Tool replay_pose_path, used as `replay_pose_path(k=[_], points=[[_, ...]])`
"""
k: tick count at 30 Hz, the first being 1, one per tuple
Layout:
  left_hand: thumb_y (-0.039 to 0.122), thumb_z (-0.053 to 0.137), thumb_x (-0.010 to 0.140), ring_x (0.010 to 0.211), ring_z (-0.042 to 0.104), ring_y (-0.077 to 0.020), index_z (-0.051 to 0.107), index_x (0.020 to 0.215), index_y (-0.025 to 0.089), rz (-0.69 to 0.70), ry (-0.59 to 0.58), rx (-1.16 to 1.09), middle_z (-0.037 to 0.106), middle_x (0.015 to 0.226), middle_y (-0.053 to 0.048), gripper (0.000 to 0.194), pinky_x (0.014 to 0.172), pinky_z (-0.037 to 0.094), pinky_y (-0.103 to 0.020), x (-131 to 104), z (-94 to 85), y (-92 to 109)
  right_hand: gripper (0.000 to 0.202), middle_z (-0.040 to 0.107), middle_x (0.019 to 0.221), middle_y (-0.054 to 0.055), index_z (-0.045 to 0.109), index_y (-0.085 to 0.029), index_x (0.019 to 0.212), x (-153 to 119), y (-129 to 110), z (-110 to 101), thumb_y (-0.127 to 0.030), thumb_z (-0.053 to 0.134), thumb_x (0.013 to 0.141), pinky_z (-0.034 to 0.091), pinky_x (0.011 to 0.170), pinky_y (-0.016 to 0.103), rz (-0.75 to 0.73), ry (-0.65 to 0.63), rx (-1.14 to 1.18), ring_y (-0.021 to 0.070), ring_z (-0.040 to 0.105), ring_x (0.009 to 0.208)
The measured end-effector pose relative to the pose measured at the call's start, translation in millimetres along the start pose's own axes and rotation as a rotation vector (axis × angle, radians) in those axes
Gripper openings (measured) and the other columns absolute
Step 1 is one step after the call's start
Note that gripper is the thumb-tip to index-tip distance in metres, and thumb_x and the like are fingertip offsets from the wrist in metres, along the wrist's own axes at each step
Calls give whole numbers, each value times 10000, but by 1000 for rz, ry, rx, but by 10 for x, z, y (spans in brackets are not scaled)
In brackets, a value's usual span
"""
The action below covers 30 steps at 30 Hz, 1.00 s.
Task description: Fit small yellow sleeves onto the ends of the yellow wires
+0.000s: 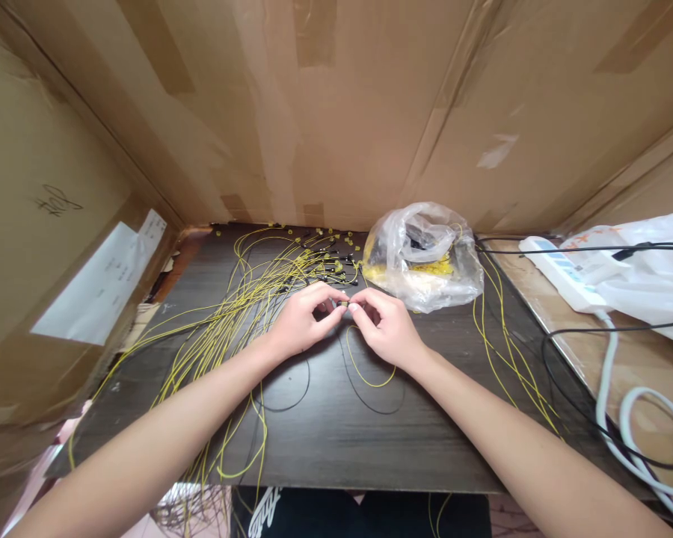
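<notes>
Both forearms run off the bottom edge. Left hand (pixel 300 323) and right hand (pixel 384 326) fingers pinch a tiny yellow piece (pixel 343 304), mostly hidden between fingertips. A yellow wire (pixel 364 376) loops below them.

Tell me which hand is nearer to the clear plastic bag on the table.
Right. The right hand sits just in front of the plastic bag, close below its lower left edge. The left hand is farther left, beside the heap of yellow wires.
</notes>
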State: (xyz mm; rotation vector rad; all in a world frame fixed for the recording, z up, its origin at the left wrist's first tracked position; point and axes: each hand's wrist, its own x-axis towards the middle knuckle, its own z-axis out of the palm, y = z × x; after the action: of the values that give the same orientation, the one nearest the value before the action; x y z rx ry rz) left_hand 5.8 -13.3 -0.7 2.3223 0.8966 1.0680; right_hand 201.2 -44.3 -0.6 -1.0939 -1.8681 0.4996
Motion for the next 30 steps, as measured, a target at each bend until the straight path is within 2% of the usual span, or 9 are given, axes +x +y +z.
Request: replay_pose_path(k=[21,30], points=[[221,625,943,752,621,-139,695,1049,175,-20,-8,-2,700,917,-43,135,745,520,-304,-8,1,0,129,657,774,24,627,-197,871,-1,-9,0,-229,542,962,430,584,279,21,-1,-4,139,543,610],[209,647,929,731,609,-129,695,1019,172,-17,-1,-2,679,866,-26,109,715,512,-279,-2,-3,11,128,645,751,16,629,-194,863,-6,-3,3,-232,550,958,419,571,271,28,-7,6,132,533,591]])
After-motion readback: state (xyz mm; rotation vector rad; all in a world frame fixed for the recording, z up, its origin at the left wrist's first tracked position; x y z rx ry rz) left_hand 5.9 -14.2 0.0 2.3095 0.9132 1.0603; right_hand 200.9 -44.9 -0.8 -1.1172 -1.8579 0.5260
